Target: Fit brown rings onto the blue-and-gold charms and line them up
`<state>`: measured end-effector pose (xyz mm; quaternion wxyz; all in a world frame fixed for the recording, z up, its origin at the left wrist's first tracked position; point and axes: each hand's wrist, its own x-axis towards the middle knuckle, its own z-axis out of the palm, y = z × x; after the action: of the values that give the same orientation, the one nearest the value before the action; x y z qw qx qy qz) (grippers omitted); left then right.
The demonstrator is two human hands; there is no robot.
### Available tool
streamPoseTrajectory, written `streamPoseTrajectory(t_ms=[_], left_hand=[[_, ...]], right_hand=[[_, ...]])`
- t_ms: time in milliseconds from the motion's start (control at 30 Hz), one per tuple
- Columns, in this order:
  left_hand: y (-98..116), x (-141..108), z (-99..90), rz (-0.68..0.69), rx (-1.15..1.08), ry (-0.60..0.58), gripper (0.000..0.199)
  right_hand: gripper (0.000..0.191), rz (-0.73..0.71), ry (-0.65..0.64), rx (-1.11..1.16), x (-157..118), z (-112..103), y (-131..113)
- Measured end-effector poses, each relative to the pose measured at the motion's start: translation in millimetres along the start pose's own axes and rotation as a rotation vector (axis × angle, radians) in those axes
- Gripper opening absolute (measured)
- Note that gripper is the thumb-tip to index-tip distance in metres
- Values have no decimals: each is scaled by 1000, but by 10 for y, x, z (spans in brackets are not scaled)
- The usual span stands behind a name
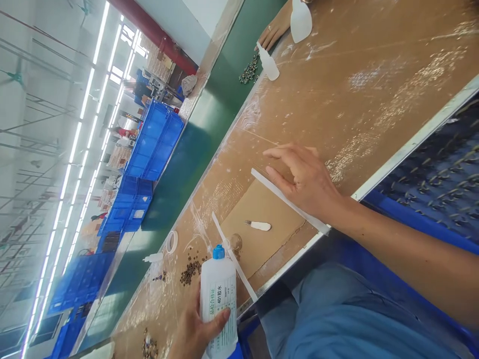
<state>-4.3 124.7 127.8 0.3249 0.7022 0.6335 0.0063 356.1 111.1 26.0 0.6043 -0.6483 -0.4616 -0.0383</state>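
I see left hand (194, 326) gripping capped glue bottle (219, 299), right hand (305, 179) spread flat on white strip (288, 202), gluing not begun

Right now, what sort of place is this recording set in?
Most likely a factory assembly line. A long green conveyor belt runs beside the workbench, blue crates are stacked along it, and the left hand holds a glue bottle near small metal parts.
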Motion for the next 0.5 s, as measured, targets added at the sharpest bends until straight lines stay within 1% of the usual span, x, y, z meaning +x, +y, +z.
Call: streamPoseTrajectory(t_ms=[100,233,333,500], left_hand=[[57,16,-13,12,37,28,84],[121,27,-48,-9,69,-23,81],[160,16,-53,-27,69,-46,84],[206,-19,-30,-24,60,-7,87]], right_hand=[[21,-5,7,6,4,-12,-10],[21,7,-7,5,9,-28,-19],[22,15,-16,14,9,-30,-16],[22,4,-7,24,4,-28,-11]])
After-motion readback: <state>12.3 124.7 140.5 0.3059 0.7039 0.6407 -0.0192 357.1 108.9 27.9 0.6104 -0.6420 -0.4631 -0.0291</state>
